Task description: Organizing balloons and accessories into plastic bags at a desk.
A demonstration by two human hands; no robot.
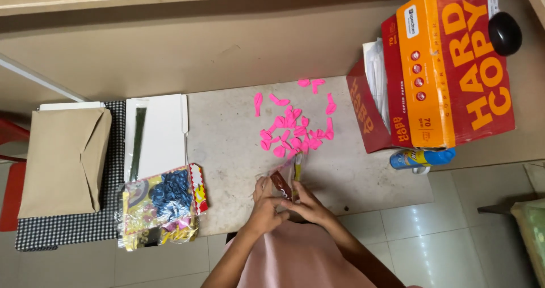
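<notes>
Both my hands meet at the near edge of a pale stone slab point(227, 140). My left hand point(264, 207) and my right hand point(307, 204) together grip a small clear plastic packet point(285, 180) with a dark red and yellow label. The packet's open end points toward a loose heap of several uninflated pink balloons point(292, 128) lying on the slab just beyond my fingers. A few of the pink balloons lie apart, farther away and to the right.
A packet of dark blue balloons point(166, 200) lies left of my hands. Farther left are a white sheet with dark green strips point(154, 133), a brown envelope point(63, 162) and checked cloth point(74, 231). A red-and-orange paper carton point(448, 72) and a blue can point(421, 158) stand right.
</notes>
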